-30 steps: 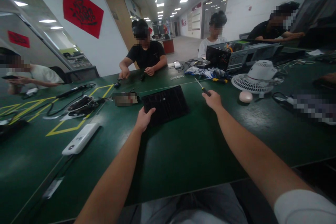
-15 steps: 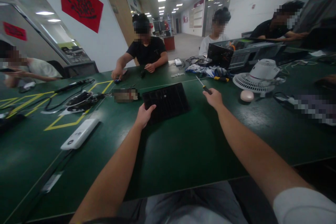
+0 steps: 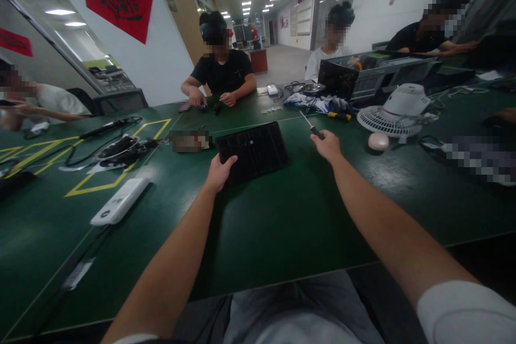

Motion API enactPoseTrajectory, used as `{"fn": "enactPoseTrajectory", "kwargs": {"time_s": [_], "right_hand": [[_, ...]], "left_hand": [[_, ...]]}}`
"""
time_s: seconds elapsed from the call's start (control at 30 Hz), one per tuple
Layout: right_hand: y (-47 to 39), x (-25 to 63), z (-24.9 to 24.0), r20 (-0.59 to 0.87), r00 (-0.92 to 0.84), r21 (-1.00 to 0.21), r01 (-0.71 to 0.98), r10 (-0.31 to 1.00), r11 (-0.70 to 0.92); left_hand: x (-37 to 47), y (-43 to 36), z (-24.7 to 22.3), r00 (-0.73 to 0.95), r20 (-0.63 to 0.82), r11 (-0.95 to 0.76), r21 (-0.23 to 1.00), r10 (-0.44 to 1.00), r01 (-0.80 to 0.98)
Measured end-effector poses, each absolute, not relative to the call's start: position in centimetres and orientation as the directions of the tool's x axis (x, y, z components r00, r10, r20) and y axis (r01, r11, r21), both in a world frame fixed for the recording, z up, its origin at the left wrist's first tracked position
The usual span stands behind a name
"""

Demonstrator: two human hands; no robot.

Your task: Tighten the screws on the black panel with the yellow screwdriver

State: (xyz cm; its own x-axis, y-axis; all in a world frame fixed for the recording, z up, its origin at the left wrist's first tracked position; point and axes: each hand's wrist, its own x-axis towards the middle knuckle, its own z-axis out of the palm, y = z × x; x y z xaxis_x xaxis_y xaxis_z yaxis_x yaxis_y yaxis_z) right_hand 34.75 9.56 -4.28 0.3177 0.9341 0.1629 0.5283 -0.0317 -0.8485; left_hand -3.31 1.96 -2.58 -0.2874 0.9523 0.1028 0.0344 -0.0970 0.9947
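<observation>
My left hand (image 3: 221, 173) grips the left edge of a flat black rectangular panel (image 3: 258, 151), thumb on its upper face. The panel is tilted over the green table and has a small light mark near its middle. In my right hand (image 3: 328, 146) is a screwdriver (image 3: 316, 132) with a black and yellow handle, its metal shaft pointing up and left, apart from the panel. Right of that hand lies a pale pink rounded object (image 3: 378, 142), probably a mouse. Left of the panel is a pixelated box-like item (image 3: 190, 141).
A white power strip (image 3: 121, 201) lies on the green table (image 3: 282, 236) at left, near tangled black cables (image 3: 119, 151). At right are a white fan (image 3: 405, 107) and an open computer case (image 3: 374, 78). Behind the table sits a person in black (image 3: 221, 72); others sit at the sides.
The view has shifted slightly. Both my hands keep their holds on the panel and screwdriver. The person across has drawn one hand inward.
</observation>
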Motion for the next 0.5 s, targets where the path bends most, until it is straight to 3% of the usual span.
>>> {"fn": "enactPoseTrajectory", "kwargs": {"time_s": [0.5], "right_hand": [[9.34,34.38,-3.86,0.168,0.311,-0.849,0.528,0.936,-0.023]], "left_hand": [[-3.45,1.89,-2.27,-0.315,0.048,-0.058,0.998,0.948,-0.022]]}}
